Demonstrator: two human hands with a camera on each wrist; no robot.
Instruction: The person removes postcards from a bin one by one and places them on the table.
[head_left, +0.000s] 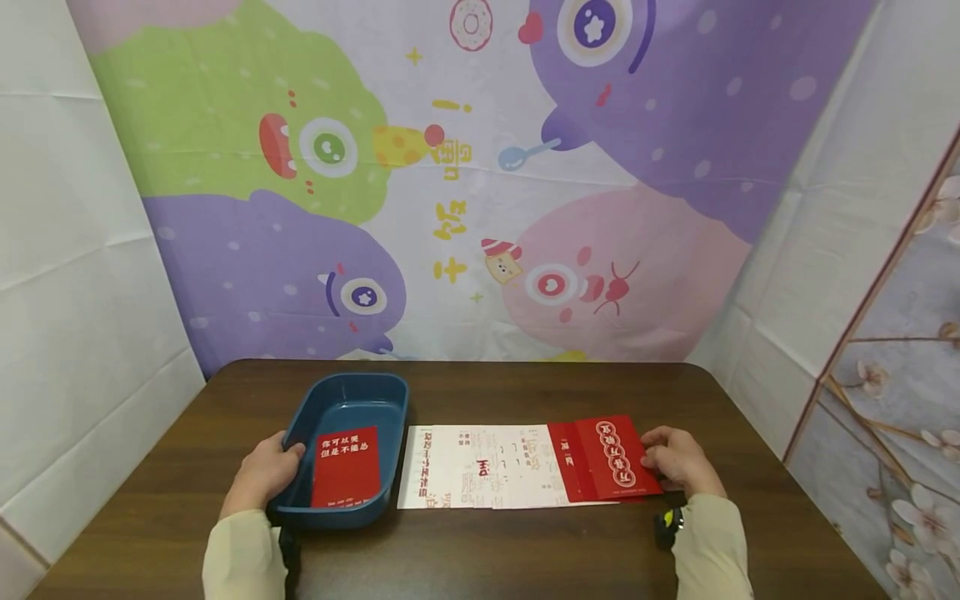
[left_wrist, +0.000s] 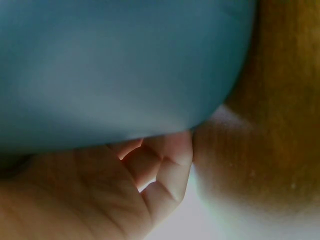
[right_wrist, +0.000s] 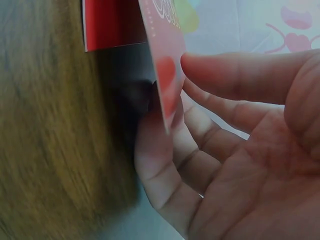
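Note:
At the left of the head view, my left hand (head_left: 262,473) grips the left side of a blue tray (head_left: 348,412), thumb at its rim. The left wrist view shows fingers (left_wrist: 172,172) against the outside of the tray wall (left_wrist: 125,90). A red envelope (head_left: 347,479) with white characters lies inside the tray. My right hand (head_left: 681,458) pinches the right edge of another red envelope (head_left: 615,454), thumb on its face and fingers behind. In the right wrist view this envelope (right_wrist: 170,75) stands tilted off the table. Its left part overlaps another red envelope (head_left: 564,458).
Several overlapping white printed envelopes or cards (head_left: 480,467) form a row between the tray and the red envelopes. Everything rests on a dark wooden table (head_left: 480,554). A cartoon-printed cloth (head_left: 465,317) hangs behind the table's far edge, and pale panels stand at the sides.

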